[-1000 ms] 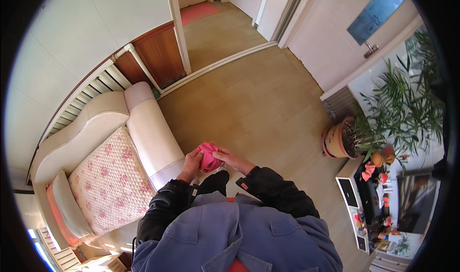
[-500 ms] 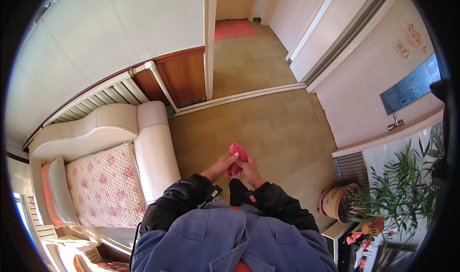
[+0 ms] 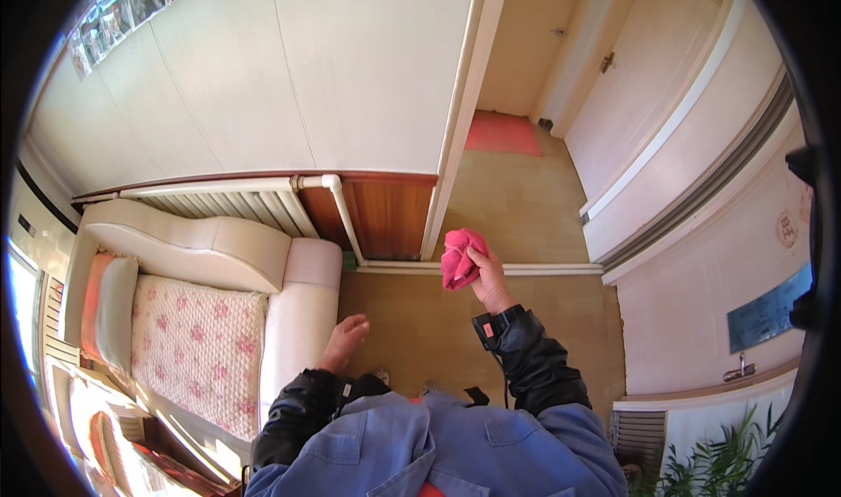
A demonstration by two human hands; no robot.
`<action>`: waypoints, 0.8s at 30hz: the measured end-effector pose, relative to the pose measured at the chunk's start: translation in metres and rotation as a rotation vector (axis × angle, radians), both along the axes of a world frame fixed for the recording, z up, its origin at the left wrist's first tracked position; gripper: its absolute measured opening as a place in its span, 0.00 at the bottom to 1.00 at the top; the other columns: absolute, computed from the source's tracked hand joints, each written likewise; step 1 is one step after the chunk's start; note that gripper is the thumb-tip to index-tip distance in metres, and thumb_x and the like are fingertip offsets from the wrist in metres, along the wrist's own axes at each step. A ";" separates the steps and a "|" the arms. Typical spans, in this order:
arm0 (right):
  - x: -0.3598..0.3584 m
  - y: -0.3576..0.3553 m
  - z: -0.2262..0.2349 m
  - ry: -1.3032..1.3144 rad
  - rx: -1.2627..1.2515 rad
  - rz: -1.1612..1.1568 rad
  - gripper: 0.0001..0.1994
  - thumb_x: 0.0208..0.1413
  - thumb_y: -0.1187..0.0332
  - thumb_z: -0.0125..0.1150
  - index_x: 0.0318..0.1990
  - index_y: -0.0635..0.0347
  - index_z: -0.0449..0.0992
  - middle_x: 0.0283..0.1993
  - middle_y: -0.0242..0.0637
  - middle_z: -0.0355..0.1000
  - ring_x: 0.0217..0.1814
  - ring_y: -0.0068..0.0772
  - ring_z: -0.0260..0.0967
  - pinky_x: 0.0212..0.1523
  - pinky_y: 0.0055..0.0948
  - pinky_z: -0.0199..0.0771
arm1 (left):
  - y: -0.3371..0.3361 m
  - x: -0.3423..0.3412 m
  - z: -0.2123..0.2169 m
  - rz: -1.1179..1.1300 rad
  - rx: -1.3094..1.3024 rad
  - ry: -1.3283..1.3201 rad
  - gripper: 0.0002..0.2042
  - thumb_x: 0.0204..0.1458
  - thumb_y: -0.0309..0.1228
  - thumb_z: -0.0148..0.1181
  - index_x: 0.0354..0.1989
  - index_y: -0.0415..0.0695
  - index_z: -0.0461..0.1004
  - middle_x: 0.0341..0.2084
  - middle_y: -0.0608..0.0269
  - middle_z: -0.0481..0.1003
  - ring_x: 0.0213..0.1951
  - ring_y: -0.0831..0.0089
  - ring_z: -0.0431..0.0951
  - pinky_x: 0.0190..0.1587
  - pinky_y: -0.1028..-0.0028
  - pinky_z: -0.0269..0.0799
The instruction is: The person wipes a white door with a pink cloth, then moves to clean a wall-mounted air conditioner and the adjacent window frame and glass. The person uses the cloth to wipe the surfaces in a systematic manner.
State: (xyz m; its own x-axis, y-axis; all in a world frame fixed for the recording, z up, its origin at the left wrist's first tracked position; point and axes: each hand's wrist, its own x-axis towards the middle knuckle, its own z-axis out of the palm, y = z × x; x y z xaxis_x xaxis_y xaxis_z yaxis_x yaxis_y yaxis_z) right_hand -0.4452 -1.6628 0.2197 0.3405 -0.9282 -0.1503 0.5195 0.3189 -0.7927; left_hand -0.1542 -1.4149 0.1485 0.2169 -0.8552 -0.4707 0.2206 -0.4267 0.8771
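A bunched pink cloth (image 3: 459, 259) is held out in front of me, gripped in my right hand (image 3: 491, 285). The thumb presses over its right side, while the fingers behind it are partly hidden. My left hand (image 3: 344, 343) hangs lower, apart from the cloth and near the end of the sofa. Its fingers are loosely stretched out and nothing is in them.
To the left is a cream sofa (image 3: 302, 322) with a quilted floral seat cover (image 3: 200, 348), below a radiator (image 3: 232, 208). A threshold strip (image 3: 534, 269) crosses the floor ahead, with a red mat (image 3: 504, 134) beyond. A potted plant (image 3: 718, 462) stands lower right.
My hands have come apart. The right hand has carried the cloth forward and to the right, and the left has let go and moved left. My view has tilted up.
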 end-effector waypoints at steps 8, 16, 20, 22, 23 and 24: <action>0.099 -0.107 0.153 -0.017 -0.329 0.015 0.21 0.63 0.70 0.65 0.62 0.67 0.72 0.57 0.38 0.75 0.57 0.32 0.74 0.59 0.35 0.76 | -0.020 0.103 -0.025 0.057 0.097 0.090 0.18 0.64 0.36 0.59 0.58 0.42 0.73 0.45 0.60 0.81 0.47 0.70 0.80 0.51 0.68 0.74; 0.172 -0.075 0.114 0.509 -0.419 0.356 0.27 0.59 0.64 0.70 0.63 0.68 0.72 0.54 0.34 0.77 0.55 0.25 0.73 0.59 0.27 0.72 | -0.136 0.110 0.042 -0.011 -0.301 0.316 0.32 0.62 0.45 0.63 0.70 0.42 0.63 0.62 0.56 0.72 0.61 0.65 0.74 0.58 0.62 0.73; 0.144 -0.042 0.045 0.711 -0.524 0.445 0.27 0.59 0.60 0.70 0.62 0.66 0.73 0.53 0.39 0.79 0.56 0.25 0.73 0.60 0.29 0.72 | -0.197 0.066 0.051 -0.264 -0.377 0.537 0.29 0.61 0.43 0.65 0.67 0.45 0.66 0.59 0.59 0.74 0.56 0.66 0.78 0.55 0.63 0.77; 0.105 -0.041 0.023 0.753 -0.465 0.325 0.26 0.61 0.61 0.68 0.62 0.67 0.74 0.52 0.42 0.79 0.56 0.29 0.74 0.61 0.29 0.72 | -0.223 0.037 0.042 -0.281 -0.163 0.358 0.24 0.61 0.37 0.65 0.64 0.44 0.70 0.53 0.62 0.78 0.50 0.70 0.81 0.50 0.68 0.80; 0.080 -0.043 0.015 0.746 -0.421 0.241 0.25 0.61 0.61 0.67 0.61 0.67 0.74 0.52 0.42 0.79 0.56 0.30 0.74 0.61 0.29 0.72 | -0.234 0.016 0.038 -0.272 -0.174 0.447 0.17 0.61 0.31 0.64 0.57 0.43 0.75 0.45 0.67 0.81 0.42 0.76 0.82 0.41 0.75 0.79; 0.054 -0.045 0.006 0.755 -0.373 0.164 0.24 0.62 0.61 0.66 0.61 0.67 0.74 0.52 0.42 0.79 0.55 0.32 0.75 0.61 0.29 0.72 | -0.247 -0.006 0.035 -0.318 -0.184 0.422 0.16 0.61 0.30 0.65 0.57 0.43 0.75 0.44 0.68 0.80 0.41 0.76 0.81 0.41 0.75 0.79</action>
State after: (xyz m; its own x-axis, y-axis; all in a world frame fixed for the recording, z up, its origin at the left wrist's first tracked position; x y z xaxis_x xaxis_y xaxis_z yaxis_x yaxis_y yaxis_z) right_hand -0.3914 -1.7079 0.2260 0.4060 -0.9099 -0.0856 -0.2198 -0.0063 -0.9755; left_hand -0.1600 -1.6615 0.1839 -0.2401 -0.9241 -0.2973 0.4544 -0.3776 0.8068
